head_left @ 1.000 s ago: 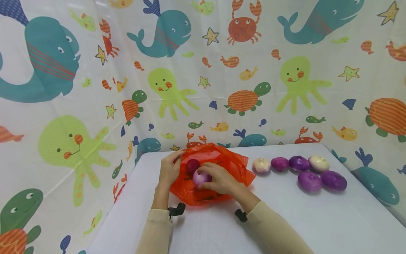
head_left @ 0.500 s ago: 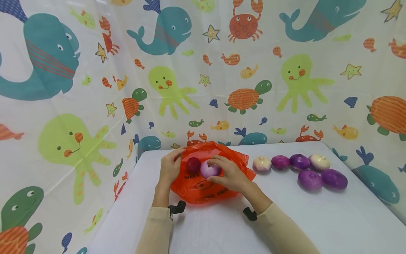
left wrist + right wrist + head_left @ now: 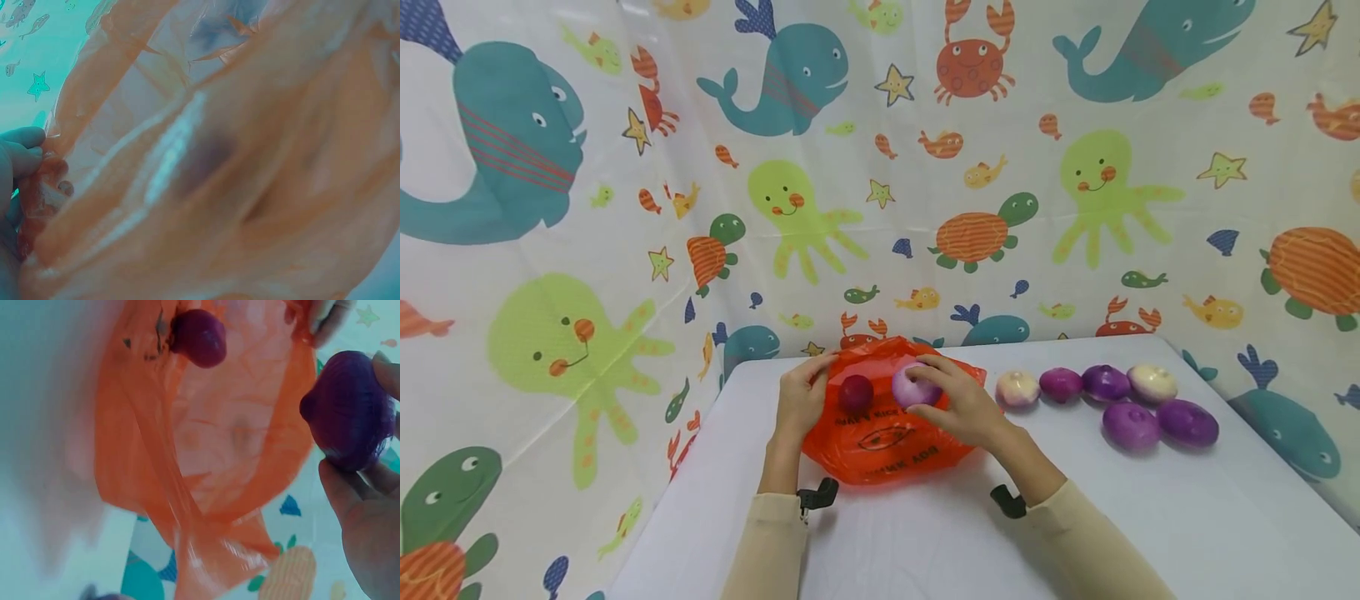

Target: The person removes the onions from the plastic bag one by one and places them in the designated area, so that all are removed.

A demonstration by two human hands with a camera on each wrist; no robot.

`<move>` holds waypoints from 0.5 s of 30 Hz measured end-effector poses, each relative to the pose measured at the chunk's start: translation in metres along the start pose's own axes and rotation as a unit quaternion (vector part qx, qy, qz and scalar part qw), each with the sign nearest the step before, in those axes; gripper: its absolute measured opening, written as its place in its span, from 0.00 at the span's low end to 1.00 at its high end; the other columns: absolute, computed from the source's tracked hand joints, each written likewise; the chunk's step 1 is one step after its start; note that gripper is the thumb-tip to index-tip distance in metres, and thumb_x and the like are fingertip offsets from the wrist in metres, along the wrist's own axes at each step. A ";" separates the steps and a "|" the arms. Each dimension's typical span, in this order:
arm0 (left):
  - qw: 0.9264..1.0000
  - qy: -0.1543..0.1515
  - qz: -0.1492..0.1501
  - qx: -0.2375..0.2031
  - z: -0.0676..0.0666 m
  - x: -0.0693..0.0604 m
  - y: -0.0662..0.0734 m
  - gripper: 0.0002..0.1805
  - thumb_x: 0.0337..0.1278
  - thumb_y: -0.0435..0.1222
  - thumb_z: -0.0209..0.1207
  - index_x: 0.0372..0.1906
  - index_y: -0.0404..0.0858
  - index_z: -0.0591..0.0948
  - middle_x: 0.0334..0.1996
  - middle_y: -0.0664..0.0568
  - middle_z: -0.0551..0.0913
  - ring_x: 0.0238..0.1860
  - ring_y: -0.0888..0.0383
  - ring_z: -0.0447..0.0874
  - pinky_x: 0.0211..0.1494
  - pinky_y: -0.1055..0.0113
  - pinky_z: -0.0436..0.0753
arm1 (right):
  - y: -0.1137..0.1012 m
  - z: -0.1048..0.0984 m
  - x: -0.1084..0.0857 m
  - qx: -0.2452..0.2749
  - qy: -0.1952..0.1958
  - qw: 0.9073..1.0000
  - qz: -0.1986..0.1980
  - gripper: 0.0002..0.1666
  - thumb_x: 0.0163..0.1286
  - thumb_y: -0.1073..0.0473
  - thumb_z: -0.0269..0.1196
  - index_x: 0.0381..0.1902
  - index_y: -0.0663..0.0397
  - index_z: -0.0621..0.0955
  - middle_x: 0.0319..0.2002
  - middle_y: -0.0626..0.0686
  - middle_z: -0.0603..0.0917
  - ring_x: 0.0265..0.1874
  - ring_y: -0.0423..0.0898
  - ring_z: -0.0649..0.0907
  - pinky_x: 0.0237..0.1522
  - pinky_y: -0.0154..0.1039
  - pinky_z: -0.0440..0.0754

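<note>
An orange-red plastic bag (image 3: 887,467) with dark print lies spread on the table. My left hand (image 3: 800,398) pinches its left edge between thumb and fingers; the left wrist view shows the gathered film at the fingers (image 3: 24,156). A dark red onion (image 3: 856,393) sits inside the bag near that hand. My right hand (image 3: 966,404) grips a light purple onion (image 3: 913,385) over the bag's right half. In the right wrist view this held onion (image 3: 350,412) looks dark purple and stands apart from the film, while the other onion (image 3: 201,339) rests in the bag.
Right of the bag lie several onions: a whitish one (image 3: 1018,390) nearest it, purple ones (image 3: 1107,383), another whitish one (image 3: 1153,383) at the back, and two purple ones in front (image 3: 1187,423). A curtain with sea animals (image 3: 880,167) hangs behind the white table (image 3: 910,550).
My right hand has lifted the light purple onion away from the dark red one, moving right and slightly up. More of the bag's print shows. My left hand stays at the bag's edge.
</note>
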State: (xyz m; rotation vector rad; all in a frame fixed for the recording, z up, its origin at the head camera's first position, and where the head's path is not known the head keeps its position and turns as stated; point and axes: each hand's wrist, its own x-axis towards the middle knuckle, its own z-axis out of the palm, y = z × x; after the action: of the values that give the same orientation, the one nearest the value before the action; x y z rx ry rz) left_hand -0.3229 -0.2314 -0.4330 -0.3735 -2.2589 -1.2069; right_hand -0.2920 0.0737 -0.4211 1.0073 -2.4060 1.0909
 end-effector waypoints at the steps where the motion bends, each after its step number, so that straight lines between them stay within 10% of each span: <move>1: 1.000 0.001 -0.001 0.000 0.000 0.000 0.000 0.16 0.76 0.32 0.57 0.60 0.42 0.87 0.61 0.44 0.87 0.64 0.45 0.85 0.65 0.50 0.83 | 0.001 -0.002 -0.001 -0.004 0.001 1.000 -0.001 0.33 0.67 0.50 0.74 0.69 0.37 0.79 0.73 0.55 0.74 0.71 0.58 0.77 0.62 0.57 0.85; 15: 1.000 -0.002 -0.007 -0.009 -0.001 0.000 0.001 0.16 0.76 0.31 0.56 0.61 0.42 0.87 0.62 0.44 0.86 0.65 0.44 0.84 0.64 0.49 0.83 | 0.012 -0.029 -0.010 -0.014 0.017 1.000 0.005 0.33 0.71 0.48 0.70 0.72 0.38 0.77 0.73 0.58 0.74 0.71 0.60 0.76 0.60 0.58 0.85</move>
State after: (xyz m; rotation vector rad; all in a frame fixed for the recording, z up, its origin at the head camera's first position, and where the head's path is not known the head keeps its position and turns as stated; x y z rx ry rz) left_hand -0.3223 -0.2321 -0.4319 -0.3681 -2.2598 -1.2349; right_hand -0.2937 0.1057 -0.4139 0.9619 -2.3950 1.0646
